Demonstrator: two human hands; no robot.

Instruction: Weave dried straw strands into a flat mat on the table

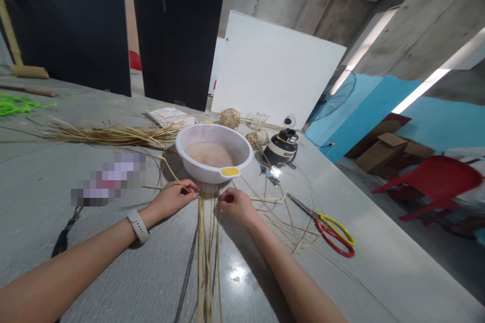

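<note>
My left hand (178, 198) is closed at the left edge of a small weave, with a thin straw-coloured strip running up from its fingers. Opposite it, my right hand (237, 204) pinches at the weave's right edge; what lies between its fingertips is too small to make out. Several long woven strips (206, 262) run from between the hands toward me over the table. Just beyond the hands stands a white basin (212, 174) with yellow grips, holding cloudy water. The far part of the weave is hidden close to the basin.
Scissors (326, 227) with red and yellow handles lie at right among loose strips. A bundle of strips (109, 135) lies at back left. Behind the basin are woven balls (230, 118) and a black bottle (281, 148). A wooden mallet (29, 71) and green cord (18, 106) sit far left.
</note>
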